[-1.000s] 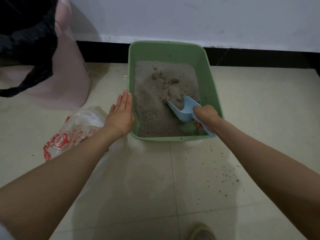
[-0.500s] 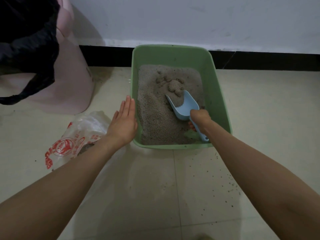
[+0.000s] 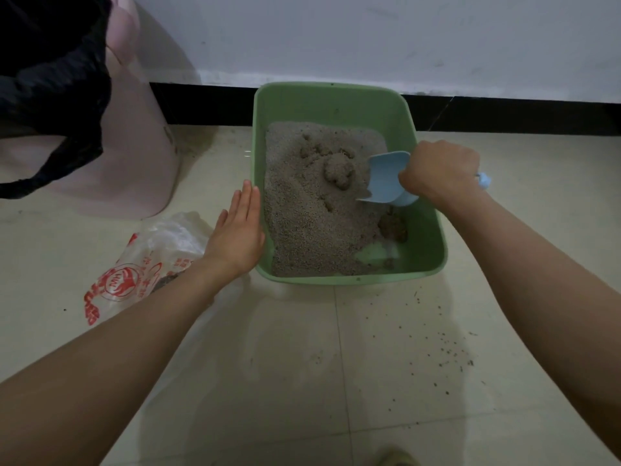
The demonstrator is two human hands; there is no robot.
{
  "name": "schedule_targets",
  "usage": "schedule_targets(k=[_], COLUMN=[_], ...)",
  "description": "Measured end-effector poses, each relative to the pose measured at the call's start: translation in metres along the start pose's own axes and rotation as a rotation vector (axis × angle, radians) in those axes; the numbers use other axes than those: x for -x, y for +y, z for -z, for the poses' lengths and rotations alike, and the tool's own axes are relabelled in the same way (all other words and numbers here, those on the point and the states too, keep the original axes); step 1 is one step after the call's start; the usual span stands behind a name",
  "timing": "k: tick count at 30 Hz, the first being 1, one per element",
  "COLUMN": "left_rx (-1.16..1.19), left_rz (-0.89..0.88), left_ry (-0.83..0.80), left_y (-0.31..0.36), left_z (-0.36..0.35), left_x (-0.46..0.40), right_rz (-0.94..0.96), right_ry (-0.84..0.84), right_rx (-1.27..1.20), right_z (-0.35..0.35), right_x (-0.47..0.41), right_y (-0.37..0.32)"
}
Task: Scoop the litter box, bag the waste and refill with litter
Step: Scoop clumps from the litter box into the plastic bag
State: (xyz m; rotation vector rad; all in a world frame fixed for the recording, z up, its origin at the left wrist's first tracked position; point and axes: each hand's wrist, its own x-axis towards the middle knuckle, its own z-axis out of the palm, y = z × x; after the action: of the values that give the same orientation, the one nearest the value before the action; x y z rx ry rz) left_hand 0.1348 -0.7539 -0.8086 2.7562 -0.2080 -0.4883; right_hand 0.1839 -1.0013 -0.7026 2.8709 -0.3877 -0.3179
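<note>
Green litter box [image 3: 426, 237] on the tiled floor [image 3: 302, 364], its far end close to the black skirting at the foot of the wall. Grey litter [image 3: 302, 223] is banked toward the left wall and far end of the box, leaving bare green bottom at the near right corner; a large clump [image 3: 337, 171] sits near the middle of the far half, and a smaller brown clump [image 3: 393, 227] lies by the right wall. The blue scoop [image 3: 386, 178] has its mouth turned toward the large clump, its lower lip at the litter surface beside it. The right hand [image 3: 437, 169] is over the right rim, fingers curled around the scoop's handle, whose tip shows past the hand outside the box. The left hand [image 3: 237, 230] lies with fingers straight and together, flat against the outside of the left wall, gripping nothing. Just left of that hand, on the floor, a clear plastic bag [image 3: 148, 264] with red print. Farther left, near the wall, a pink bin [image 3: 134, 146] lined with a black bag [image 3: 50, 79]. Scattered litter grains [image 3: 443, 348] dot the floor in front of the box's near right corner.
</note>
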Motion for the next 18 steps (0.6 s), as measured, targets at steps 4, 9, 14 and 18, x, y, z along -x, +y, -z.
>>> schedule_targets(k=[4,9,14,18], left_rx=[-0.004,-0.024,-0.025,-0.036], left_rz=[0.008,0.01,0.012,-0.006], left_ry=[-0.011,-0.004,0.016,0.021], left_y=[0.001,0.002,0.003,0.0], left_z=[0.001,0.001,-0.002,-0.003], left_x=[0.0,0.001,0.002,0.002], right_rz=[-0.018,-0.104,-0.294,-0.347], right_ry=[-0.107,-0.287,-0.363,-0.395], right_rx=[-0.148,-0.388,-0.912,-1.072], right_z=[-0.004,-0.029,-0.058,-0.073], right_x=[0.003,-0.005,-0.011,-0.016], right_y=[0.002,-0.006,-0.011,-0.03])
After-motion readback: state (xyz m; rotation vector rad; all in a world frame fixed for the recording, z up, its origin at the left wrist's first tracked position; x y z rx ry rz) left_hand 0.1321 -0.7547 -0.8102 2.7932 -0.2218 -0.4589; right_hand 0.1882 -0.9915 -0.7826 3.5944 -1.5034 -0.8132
